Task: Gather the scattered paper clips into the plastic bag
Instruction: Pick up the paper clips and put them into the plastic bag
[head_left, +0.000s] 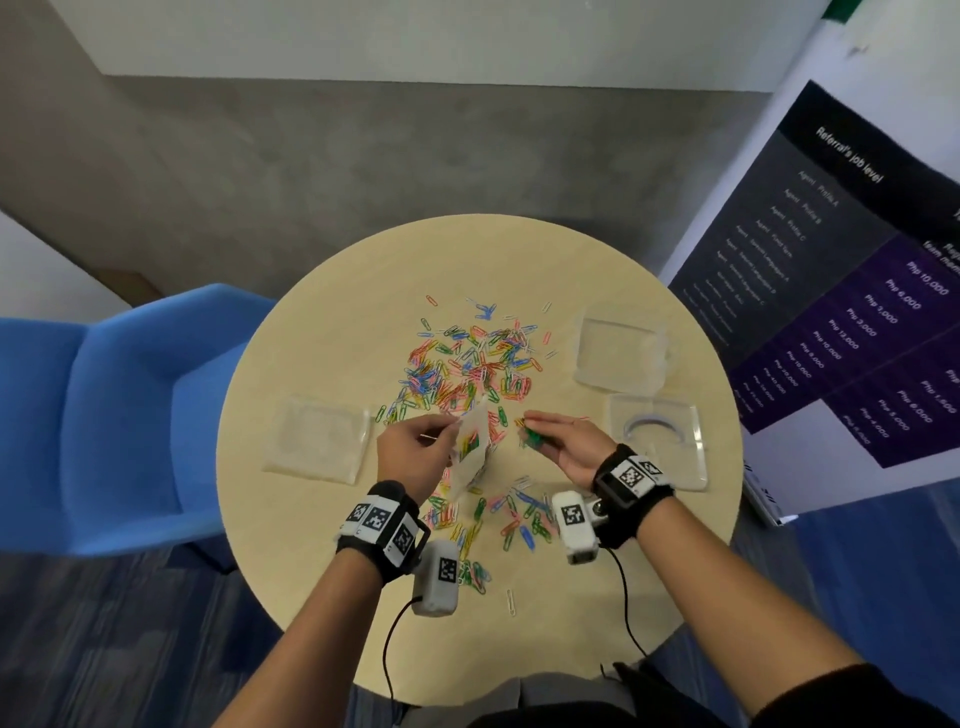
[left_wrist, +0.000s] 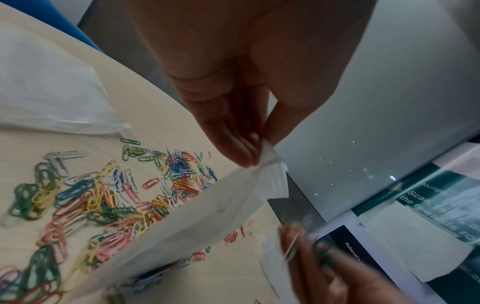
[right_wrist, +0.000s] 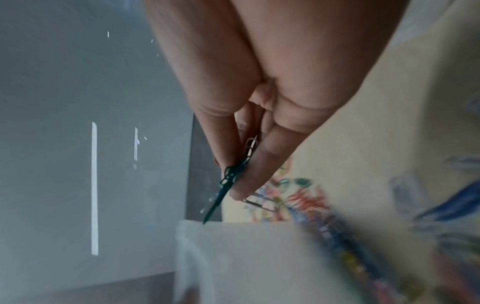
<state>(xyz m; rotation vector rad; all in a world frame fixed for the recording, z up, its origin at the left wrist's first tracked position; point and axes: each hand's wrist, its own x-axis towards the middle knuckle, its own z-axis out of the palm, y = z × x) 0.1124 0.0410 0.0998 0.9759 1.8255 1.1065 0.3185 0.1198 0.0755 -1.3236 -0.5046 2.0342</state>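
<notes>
Coloured paper clips (head_left: 470, 364) lie scattered over the round beige table (head_left: 322, 322), with more (head_left: 511, 519) near the front between my wrists. My left hand (head_left: 415, 449) pinches the top edge of a small clear plastic bag (head_left: 470, 449) and holds it upright; some clips show inside it. In the left wrist view the fingers (left_wrist: 233, 142) pinch the bag's (left_wrist: 197, 211) corner. My right hand (head_left: 563, 441), just right of the bag, pinches a small bunch of green paper clips (head_left: 532, 439); in the right wrist view these clips (right_wrist: 233, 174) stick out between thumb and fingers.
An empty clear bag (head_left: 317, 447) lies flat at the table's left. Another clear bag (head_left: 621, 353) and a clear square lid or tray (head_left: 657, 441) lie at the right. A blue chair (head_left: 119, 415) stands left of the table, a printed banner (head_left: 857, 291) at the right.
</notes>
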